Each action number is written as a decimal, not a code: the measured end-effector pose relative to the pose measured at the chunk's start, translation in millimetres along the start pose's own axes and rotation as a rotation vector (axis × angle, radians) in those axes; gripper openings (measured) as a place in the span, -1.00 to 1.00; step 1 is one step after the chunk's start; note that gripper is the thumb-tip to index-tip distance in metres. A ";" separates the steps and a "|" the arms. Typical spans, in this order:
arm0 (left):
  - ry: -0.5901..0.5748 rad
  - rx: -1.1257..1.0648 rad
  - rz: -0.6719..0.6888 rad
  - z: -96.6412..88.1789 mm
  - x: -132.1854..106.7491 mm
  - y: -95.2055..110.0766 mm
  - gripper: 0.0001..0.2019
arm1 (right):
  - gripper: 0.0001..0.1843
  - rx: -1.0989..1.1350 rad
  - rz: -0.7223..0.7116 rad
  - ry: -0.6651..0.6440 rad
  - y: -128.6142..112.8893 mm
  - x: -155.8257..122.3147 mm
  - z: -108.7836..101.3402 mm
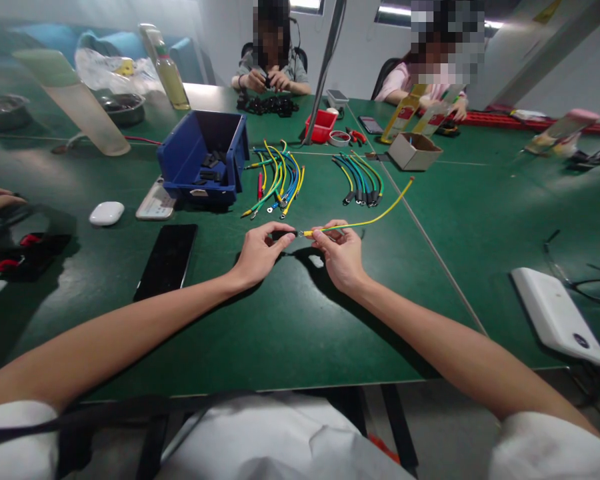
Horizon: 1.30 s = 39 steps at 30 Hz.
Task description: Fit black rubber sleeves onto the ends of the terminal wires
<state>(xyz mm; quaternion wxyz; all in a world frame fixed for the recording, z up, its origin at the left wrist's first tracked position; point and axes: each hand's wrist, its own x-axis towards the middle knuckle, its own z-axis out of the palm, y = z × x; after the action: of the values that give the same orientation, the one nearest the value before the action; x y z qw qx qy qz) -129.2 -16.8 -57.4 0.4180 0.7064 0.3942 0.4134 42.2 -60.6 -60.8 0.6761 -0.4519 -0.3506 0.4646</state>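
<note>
Between thumb and fingers, my left hand (261, 252) grips a small black sleeve (283, 235). My right hand (341, 257) pinches a yellow-green wire (380, 217) near its ring-terminal end, and the wire's far end curves up to the right. The terminal meets or nearly meets the sleeve; I cannot tell whether it is inside. Beyond my left hand lies a loose pile of yellow, green and blue wires (291, 175) with bare terminals. Farther right, several wires (363, 180) lie side by side with black sleeves on their near ends.
A blue bin (167, 160) holding small black pieces stands left of the wires. A black phone (166, 261) and a white earbud case (107, 213) lie at the left, a white power bank (555, 313) at the right. A small cardboard box (415, 157) stands farther back. Two people sit across the table.
</note>
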 end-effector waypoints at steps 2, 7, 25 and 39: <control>-0.002 0.006 0.002 -0.2 0.0 0.3 -0.74 | -0.61 -0.007 -0.005 0.002 0.4 0.0 0.1; -0.003 0.000 0.007 -0.2 -0.1 0.1 -0.73 | -0.63 -0.009 -0.007 0.001 0.1 -0.5 0.5; -0.016 0.004 0.016 0.8 1.2 -0.8 -0.74 | -0.65 0.010 -0.049 -0.009 1.4 -1.3 1.2; -0.025 0.017 0.013 0.5 1.0 -0.2 -0.74 | -0.65 -0.025 -0.040 -0.009 0.3 -1.6 1.5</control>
<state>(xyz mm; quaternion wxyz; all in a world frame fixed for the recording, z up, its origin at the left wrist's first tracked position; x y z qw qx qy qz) -128.5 -15.9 -57.5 0.4142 0.7177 0.3876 0.4039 40.3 -61.7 -60.5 0.6781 -0.4511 -0.3681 0.4485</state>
